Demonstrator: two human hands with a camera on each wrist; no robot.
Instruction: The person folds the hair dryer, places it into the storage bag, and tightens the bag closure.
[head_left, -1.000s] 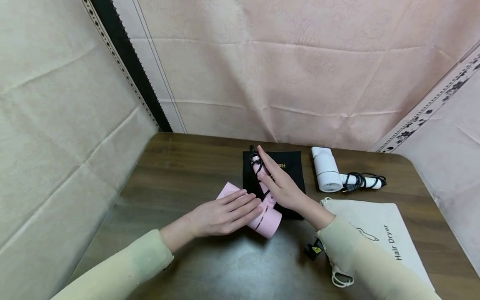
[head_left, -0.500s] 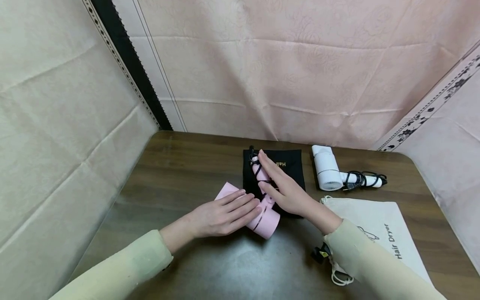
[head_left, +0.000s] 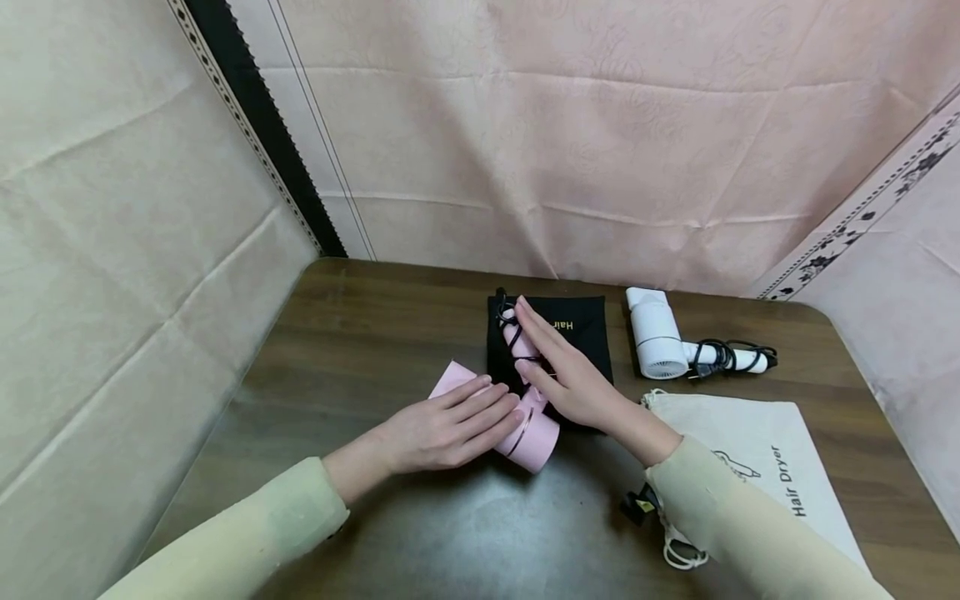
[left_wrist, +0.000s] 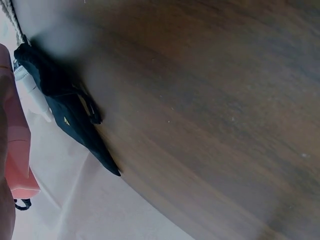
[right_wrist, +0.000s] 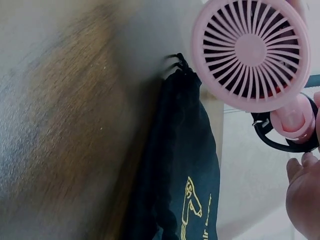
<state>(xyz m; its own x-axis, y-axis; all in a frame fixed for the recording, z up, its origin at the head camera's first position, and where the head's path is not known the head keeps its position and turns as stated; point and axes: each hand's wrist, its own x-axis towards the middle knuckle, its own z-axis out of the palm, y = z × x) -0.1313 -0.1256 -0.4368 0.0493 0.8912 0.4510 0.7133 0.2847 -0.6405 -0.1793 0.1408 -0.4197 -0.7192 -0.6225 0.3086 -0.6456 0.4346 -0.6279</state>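
A pink hair dryer [head_left: 536, 442] is held by both hands over the near left part of a black drawstring bag [head_left: 588, 354]. My left hand [head_left: 442, 433] grips its barrel, fingers laid across the top and thumb hidden. Along the handle lies my right hand [head_left: 570, 375], thumb tip over it and the other fingers on its far right side. A black cord is wrapped about the handle. In the right wrist view the dryer's slotted round intake grille [right_wrist: 250, 50] faces the camera, above the black bag.
A white hair dryer [head_left: 660, 346] with its black cord wound on lies at the back right. Below it is a white drawstring bag [head_left: 757, 433] printed "Hair Dryer", partly under the right sleeve [head_left: 720, 500]. The wooden table [head_left: 375, 333] meets pale cloth at its back.
The right hand has drawn back slightly toward the lower right, uncovering more of the handle and the bag's print. The left hand and the pink hair dryer have hardly moved.
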